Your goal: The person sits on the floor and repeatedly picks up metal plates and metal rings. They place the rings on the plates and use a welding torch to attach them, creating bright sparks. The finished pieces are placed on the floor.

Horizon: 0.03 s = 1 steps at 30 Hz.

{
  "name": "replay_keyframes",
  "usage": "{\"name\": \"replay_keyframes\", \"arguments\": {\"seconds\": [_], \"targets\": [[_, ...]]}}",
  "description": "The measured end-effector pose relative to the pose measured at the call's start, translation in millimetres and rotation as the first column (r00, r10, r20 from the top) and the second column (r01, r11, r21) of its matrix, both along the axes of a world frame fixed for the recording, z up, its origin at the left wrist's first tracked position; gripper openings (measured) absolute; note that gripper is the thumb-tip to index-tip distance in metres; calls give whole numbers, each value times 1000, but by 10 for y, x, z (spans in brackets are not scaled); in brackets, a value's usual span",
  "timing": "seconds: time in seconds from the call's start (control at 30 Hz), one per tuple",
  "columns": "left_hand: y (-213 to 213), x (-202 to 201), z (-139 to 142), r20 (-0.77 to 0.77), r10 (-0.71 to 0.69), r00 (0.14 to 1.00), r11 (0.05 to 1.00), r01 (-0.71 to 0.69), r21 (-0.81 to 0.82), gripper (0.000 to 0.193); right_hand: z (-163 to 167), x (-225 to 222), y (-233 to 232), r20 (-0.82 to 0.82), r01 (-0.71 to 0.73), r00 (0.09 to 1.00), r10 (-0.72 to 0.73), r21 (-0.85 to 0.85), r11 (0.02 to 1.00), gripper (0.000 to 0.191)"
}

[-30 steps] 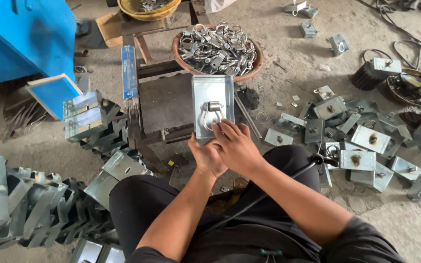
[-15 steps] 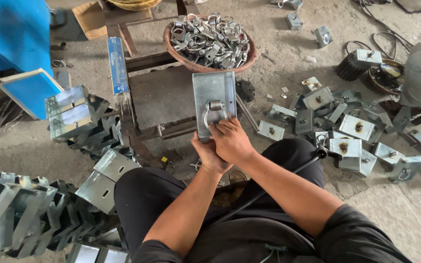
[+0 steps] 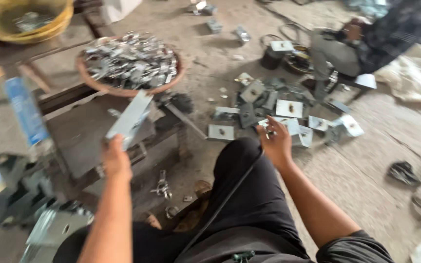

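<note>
While the left hand [image 3: 116,160] pinches a blurred, tilted grey metal plate [image 3: 130,119], the right hand [image 3: 275,142] is spread.

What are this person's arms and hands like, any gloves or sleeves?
No gloves: the left hand and right hand are bare, as are both forearms. A dark short sleeve shows at the right upper arm. No watch or rings are visible, though the frame is blurred.

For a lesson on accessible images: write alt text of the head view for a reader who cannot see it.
A seated person's left hand holds up a grey metal plate, while the right hand reaches toward metal brackets scattered on the concrete floor. Ahead, a round basin holds small metal parts.
</note>
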State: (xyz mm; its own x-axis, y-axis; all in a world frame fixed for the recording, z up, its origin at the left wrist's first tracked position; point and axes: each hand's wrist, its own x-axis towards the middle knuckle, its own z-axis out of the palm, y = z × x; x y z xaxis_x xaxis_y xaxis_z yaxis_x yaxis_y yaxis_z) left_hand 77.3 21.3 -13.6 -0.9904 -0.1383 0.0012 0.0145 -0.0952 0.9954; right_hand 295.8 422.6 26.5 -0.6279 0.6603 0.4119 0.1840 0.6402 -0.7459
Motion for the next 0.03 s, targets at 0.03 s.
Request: {"name": "replay_keyframes", "arguments": {"seconds": [0.03], "targets": [[-149,-73,48,-75,-5,997,943,-20,-332,64,-213,118,319,43,90,995,-84,-140,986,41]]}}
